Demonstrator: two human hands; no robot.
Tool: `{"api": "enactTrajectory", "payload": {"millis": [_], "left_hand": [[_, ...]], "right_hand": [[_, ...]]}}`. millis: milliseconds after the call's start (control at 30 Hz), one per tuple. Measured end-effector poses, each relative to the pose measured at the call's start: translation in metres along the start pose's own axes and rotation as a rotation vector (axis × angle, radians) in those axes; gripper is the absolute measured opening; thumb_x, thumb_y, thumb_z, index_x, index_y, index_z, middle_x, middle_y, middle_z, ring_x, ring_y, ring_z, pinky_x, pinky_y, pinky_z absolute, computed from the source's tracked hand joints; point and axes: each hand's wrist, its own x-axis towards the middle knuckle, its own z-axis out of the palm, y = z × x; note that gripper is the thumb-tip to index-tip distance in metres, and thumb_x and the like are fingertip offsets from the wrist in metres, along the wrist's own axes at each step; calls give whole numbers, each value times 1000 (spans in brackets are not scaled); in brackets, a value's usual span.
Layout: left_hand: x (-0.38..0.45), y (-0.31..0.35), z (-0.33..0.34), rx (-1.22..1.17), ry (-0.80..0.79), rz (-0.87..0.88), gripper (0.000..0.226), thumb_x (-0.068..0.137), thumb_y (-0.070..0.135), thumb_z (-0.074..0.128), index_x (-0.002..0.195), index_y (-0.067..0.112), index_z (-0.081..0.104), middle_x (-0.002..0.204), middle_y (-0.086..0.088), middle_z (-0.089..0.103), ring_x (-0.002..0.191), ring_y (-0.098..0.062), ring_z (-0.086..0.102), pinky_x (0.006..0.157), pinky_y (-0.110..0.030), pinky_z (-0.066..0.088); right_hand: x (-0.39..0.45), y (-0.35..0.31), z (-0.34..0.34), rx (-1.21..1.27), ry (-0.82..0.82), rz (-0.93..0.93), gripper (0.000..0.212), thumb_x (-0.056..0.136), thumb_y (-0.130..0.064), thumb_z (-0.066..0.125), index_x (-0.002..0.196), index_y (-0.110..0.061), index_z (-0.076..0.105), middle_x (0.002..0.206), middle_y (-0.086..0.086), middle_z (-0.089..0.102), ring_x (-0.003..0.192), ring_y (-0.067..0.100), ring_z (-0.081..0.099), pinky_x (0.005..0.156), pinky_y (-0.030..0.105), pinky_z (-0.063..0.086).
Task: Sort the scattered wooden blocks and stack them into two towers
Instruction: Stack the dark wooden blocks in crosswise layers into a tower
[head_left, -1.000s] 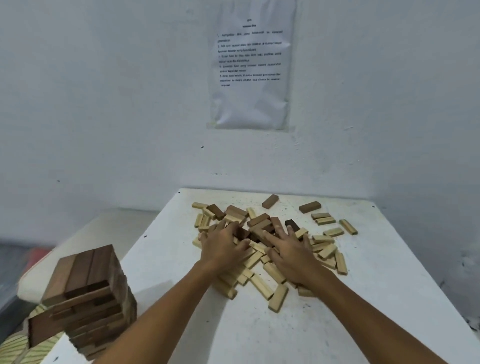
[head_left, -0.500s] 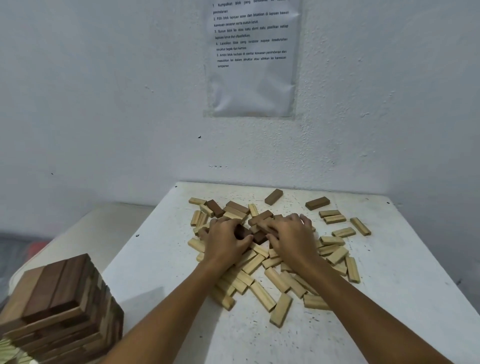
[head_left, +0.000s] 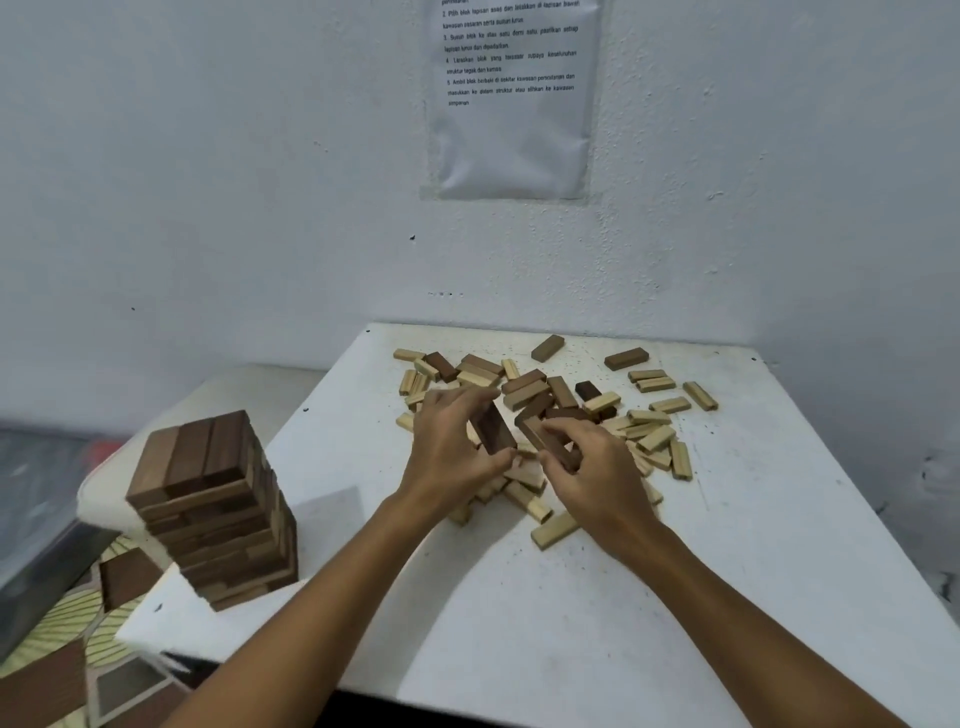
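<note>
Both hands have lifted off the block pile since the earlier frames, each now carrying a block, and the camera view has tilted so that less of the wall notice shows. Left hand (head_left: 451, 452), centre of the frame, grips one dark brown rectangular wooden block (head_left: 493, 428) between thumb and curled fingers, the block tilted on end. Right hand (head_left: 597, 467), just right of it, pinches a second dark brown wooden block (head_left: 550, 444), angled with its far end toward the upper left. These two blocks sit close together above the scattered pile of light and dark wooden blocks (head_left: 550, 415), which covers the middle and upper part of the white square tabletop (head_left: 753, 545).

Two separate dark blocks (head_left: 626, 358) lie near the far edge of the tabletop, apart from the pile. Loose pale blocks (head_left: 657, 384) spread toward the right of the pile. One pale block (head_left: 555, 530) lies nearest the camera, below the right hand.

A stacked tower of mostly dark brown wooden blocks (head_left: 213, 509) stands at the tabletop's near-left corner, lower left of the frame, its layers slightly uneven.

The tabletop surface is speckled with dark marks. It stands in a corner formed by white rough-plastered walls (head_left: 208, 182). A printed paper notice in a clear sleeve (head_left: 511, 98) hangs at the top centre. A patterned yellow-green floor covering (head_left: 47, 634) shows at the lower left.
</note>
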Motion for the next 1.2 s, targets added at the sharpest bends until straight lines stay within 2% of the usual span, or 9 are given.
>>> {"api": "enactTrajectory", "payload": {"millis": [67, 167, 300, 400, 600, 667, 800, 1067, 1200], "left_hand": [[-17, 1, -8, -13, -27, 25, 65, 61, 30, 81, 123, 19, 62, 107, 11, 58, 107, -12, 46, 88, -5, 30], [-49, 4, -21, -17, -165, 29, 67, 61, 31, 82, 123, 21, 61, 111, 10, 59, 109, -10, 48, 89, -8, 35], [-86, 8, -35, 43, -332, -39, 74, 61, 28, 86, 129, 25, 55, 106, 18, 50, 113, -8, 47, 88, -3, 33], [-103, 9, -44, 17, -401, -94, 82, 61, 34, 85, 134, 35, 48, 113, 15, 52, 114, -3, 48, 96, -13, 39], [-117, 8, -56, -22, -527, -128, 84, 64, 33, 84, 136, 41, 43, 117, 17, 58, 116, -4, 47, 94, -17, 39], [-121, 7, -57, -50, -528, -148, 86, 64, 35, 85, 138, 41, 41, 120, 18, 58, 117, -2, 48, 97, -21, 40], [-125, 7, -57, -96, -436, -142, 88, 62, 31, 89, 139, 35, 45, 127, 15, 57, 112, 6, 52, 82, -5, 38], [-131, 2, -60, -111, -396, -166, 62, 66, 37, 88, 122, 29, 64, 129, 16, 60, 115, 8, 51, 87, -3, 39], [-132, 2, -57, -109, -389, -151, 59, 65, 37, 88, 120, 25, 69, 134, 14, 57, 119, 9, 48, 96, -10, 40]], "right_hand": [[-12, -8, -7, 42, 3, 28, 29, 85, -16, 70, 114, -17, 68, 93, -7, 66, 76, 2, 56, 69, 27, 50], [-32, -20, -15, 76, -87, 54, 25, 85, -13, 70, 110, -17, 69, 87, -9, 64, 68, -3, 55, 61, 12, 40], [-60, -32, -13, 6, -278, 35, 30, 85, -21, 70, 114, -20, 67, 95, -4, 64, 80, 8, 57, 69, 24, 47], [-78, -40, -9, -84, -377, 1, 34, 86, -26, 65, 120, -25, 65, 102, -2, 63, 91, 16, 58, 78, 37, 51], [-95, -52, -4, -96, -394, -16, 25, 92, -30, 60, 116, -29, 67, 100, -5, 56, 96, 14, 54, 80, 35, 49], [-96, -54, -3, -57, -388, -60, 29, 92, -26, 58, 119, -26, 66, 114, -7, 57, 110, 13, 48, 90, 32, 45], [-97, -51, -3, -48, -530, -137, 45, 89, -26, 50, 133, -33, 57, 141, -11, 48, 131, 10, 34, 106, 37, 32], [-102, -31, -12, -2, -416, -83, 31, 86, -21, 63, 116, -26, 69, 135, -9, 52, 128, 7, 40, 102, 46, 41], [-98, -33, -24, 95, -576, -5, 56, 76, -32, 59, 131, -42, 54, 143, -18, 43, 135, 2, 32, 112, 42, 31]]}}
